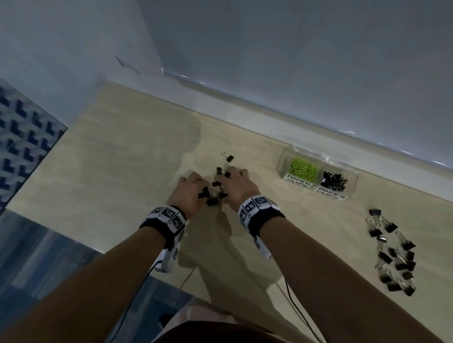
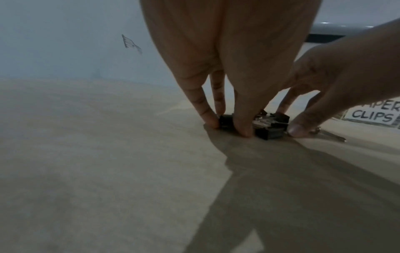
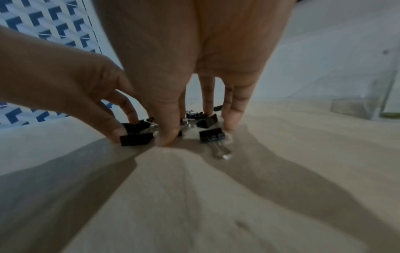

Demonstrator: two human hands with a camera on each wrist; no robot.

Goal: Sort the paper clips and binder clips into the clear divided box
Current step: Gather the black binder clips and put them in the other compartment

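Note:
A small cluster of black binder clips (image 1: pixel 214 194) lies mid-table between my two hands. My left hand (image 1: pixel 192 187) stands fingertips-down on the wood and pinches one clip (image 2: pixel 225 120) between thumb and finger. My right hand (image 1: pixel 236 184) has straight fingers (image 3: pixel 231 118) planted on the table around more clips, its thumb beside them; one clip (image 3: pixel 212 135) lies loose by it with its wire handles toward the wrist. The clear divided box (image 1: pixel 354 180) stands to the back right, with green paper clips (image 1: pixel 303 167) in its left compartment and black binder clips (image 1: pixel 333 180) in its right.
A larger pile of binder clips (image 1: pixel 394 252) lies at the table's right. One stray clip (image 1: pixel 229 158) sits just beyond my hands. A blue patterned panel (image 1: pixel 7 150) borders the left, a wall ledge (image 1: pixel 277 113) the back. Wrist cables (image 1: pixel 298 310) trail over the front edge.

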